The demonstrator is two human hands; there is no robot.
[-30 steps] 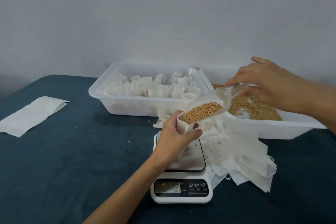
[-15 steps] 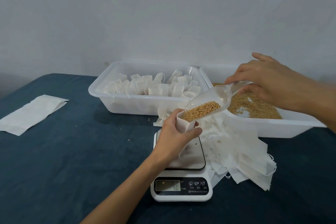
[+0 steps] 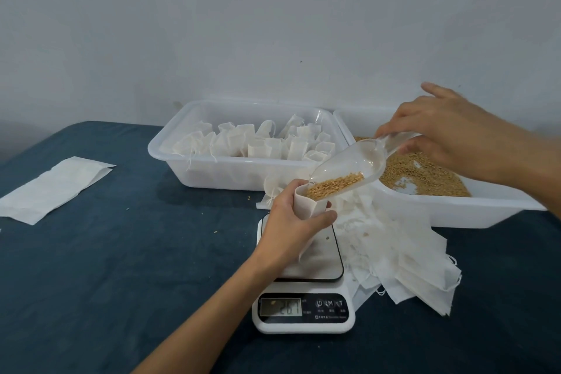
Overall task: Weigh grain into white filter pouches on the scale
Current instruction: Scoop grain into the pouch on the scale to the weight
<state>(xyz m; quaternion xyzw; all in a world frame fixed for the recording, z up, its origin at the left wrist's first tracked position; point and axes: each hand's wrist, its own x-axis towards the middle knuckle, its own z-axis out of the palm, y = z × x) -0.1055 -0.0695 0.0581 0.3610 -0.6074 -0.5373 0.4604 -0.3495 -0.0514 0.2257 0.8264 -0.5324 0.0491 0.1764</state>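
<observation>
My left hand (image 3: 291,222) grips an open white filter pouch (image 3: 305,205) standing on the platform of a white digital scale (image 3: 303,310). My right hand (image 3: 446,127) holds the handle of a clear plastic scoop (image 3: 349,165), tilted down to the left. Golden grain (image 3: 334,185) lies at the scoop's lip, right at the pouch's mouth. The scale's display (image 3: 280,307) shows blurred digits.
A white tub (image 3: 212,174) of filled pouches stands behind the scale. To its right a second white tub (image 3: 455,209) holds loose grain. A heap of empty pouches (image 3: 400,255) lies right of the scale. Flat white paper (image 3: 51,188) rests at far left on the blue cloth.
The scoop has tipped more steeply and its grain has slid down to the lip at the pouch mouth. The scale's reading has gone up. My left hand has stayed in place.
</observation>
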